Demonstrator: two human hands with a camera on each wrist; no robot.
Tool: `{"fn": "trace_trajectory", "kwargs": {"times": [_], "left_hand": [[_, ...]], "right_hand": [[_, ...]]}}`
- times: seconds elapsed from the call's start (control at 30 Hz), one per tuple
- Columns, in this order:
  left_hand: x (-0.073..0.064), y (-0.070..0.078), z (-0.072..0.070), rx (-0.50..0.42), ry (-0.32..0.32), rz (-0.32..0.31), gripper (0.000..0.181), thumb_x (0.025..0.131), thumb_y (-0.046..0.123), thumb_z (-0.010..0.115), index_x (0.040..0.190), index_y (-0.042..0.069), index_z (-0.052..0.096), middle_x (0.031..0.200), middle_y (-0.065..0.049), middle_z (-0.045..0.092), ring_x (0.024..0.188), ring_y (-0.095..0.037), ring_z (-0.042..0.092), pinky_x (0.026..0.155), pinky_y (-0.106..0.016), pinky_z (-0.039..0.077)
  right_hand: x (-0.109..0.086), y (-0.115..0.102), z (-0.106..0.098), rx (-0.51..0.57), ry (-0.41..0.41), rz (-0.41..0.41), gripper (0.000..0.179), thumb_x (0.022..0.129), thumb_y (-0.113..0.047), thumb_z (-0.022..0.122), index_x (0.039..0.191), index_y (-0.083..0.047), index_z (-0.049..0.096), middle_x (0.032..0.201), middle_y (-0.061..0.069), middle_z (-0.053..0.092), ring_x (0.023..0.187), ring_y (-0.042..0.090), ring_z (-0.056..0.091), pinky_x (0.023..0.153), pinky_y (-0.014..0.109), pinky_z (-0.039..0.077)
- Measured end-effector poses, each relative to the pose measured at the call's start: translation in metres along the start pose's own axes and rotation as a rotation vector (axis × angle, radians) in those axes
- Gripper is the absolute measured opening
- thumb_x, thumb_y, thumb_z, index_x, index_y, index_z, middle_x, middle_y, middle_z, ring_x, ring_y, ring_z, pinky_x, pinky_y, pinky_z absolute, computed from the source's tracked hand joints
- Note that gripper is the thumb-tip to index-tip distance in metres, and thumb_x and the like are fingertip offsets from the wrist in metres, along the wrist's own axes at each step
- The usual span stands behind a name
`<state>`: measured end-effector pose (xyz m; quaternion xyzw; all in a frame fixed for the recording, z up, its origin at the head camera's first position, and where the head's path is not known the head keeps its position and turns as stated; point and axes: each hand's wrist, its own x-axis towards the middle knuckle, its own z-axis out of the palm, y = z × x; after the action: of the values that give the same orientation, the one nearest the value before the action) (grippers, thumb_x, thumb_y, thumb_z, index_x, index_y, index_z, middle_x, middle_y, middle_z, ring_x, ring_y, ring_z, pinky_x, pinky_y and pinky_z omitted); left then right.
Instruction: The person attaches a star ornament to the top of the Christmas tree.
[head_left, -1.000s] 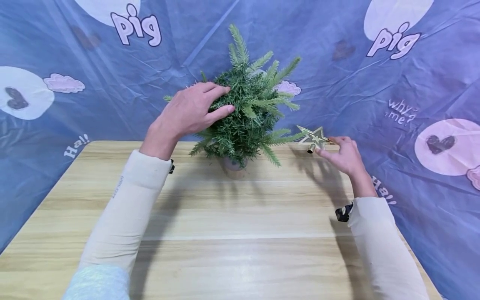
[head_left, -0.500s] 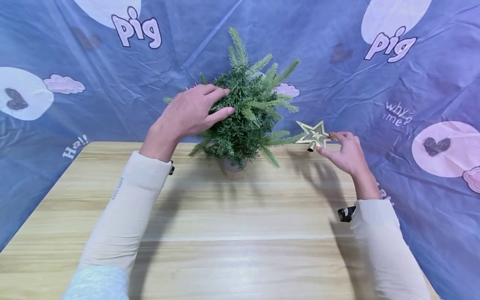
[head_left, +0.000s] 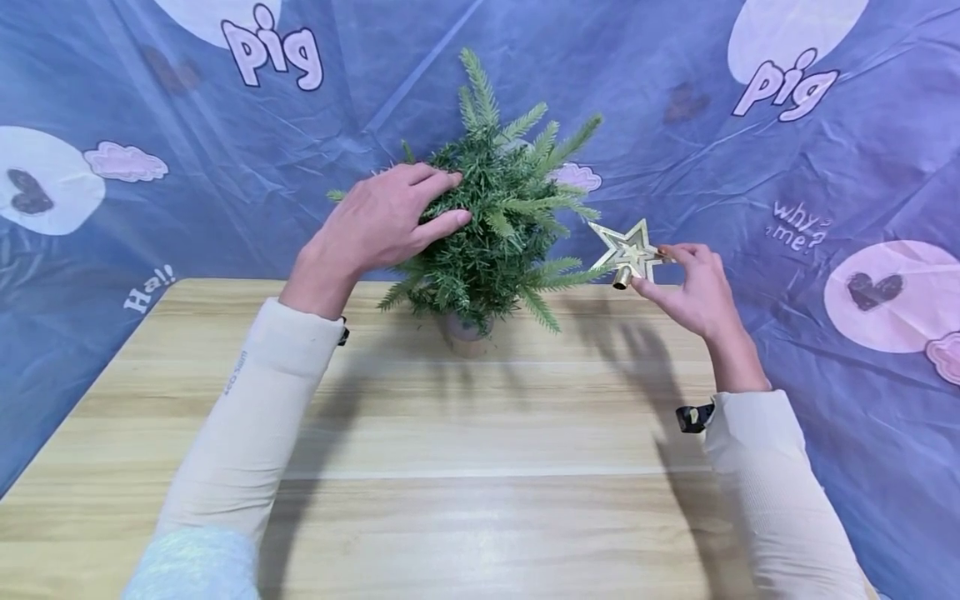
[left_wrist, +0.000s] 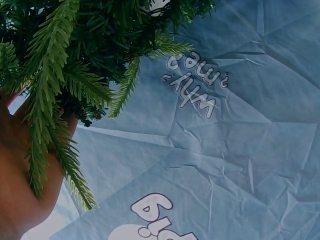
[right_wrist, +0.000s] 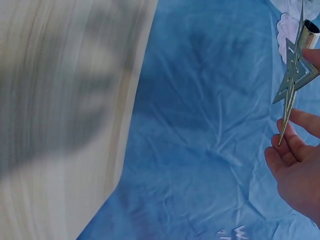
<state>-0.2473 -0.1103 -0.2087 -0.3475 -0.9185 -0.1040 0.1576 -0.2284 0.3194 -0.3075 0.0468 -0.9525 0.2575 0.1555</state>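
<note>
A small artificial Christmas tree (head_left: 487, 242) with green foliage stands upright near the table's back edge. My left hand (head_left: 382, 212) holds its left side, thumb and forefinger showing on the needles. In the left wrist view sprigs (left_wrist: 47, 90) hang over that left hand (left_wrist: 30, 170), hiding most of its fingers. To the tree's right, my right hand (head_left: 693, 287) pinches a gold star tree topper (head_left: 630, 252), its short tube pointing down. The right wrist view has the star (right_wrist: 294, 70) nearly edge-on, between the thumb and fingers of the right hand (right_wrist: 297, 175).
The tree's round base (head_left: 468, 340) rests on a light wooden table (head_left: 480, 442). Blue printed cloth (head_left: 660, 125) hangs close behind the table and along both sides. Black wrist cameras (head_left: 693, 418) sit by the sleeve cuffs.
My right hand has raised the gold star topper, and the star has tilted more upright. The left hand and the tree have stayed in place.
</note>
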Motion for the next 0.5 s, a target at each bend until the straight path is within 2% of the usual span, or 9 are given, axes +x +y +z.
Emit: {"fn": "trace_trajectory", "kwargs": {"times": [0.5], "left_hand": [[0.0, -0.001, 0.0, 0.003, 0.009, 0.012, 0.065, 0.105, 0.057, 0.043, 0.15, 0.011, 0.049, 0.148, -0.014, 0.053, 0.135, -0.036, 0.049, 0.11, -0.054, 0.042]], "right_hand": [[0.005, -0.016, -0.011, 0.019, 0.051, -0.016, 0.074, 0.087, -0.039, 0.073, 0.143, 0.005, 0.053, 0.141, 0.031, 0.043, 0.127, 0.05, 0.036, 0.1, 0.065, 0.033]]}}
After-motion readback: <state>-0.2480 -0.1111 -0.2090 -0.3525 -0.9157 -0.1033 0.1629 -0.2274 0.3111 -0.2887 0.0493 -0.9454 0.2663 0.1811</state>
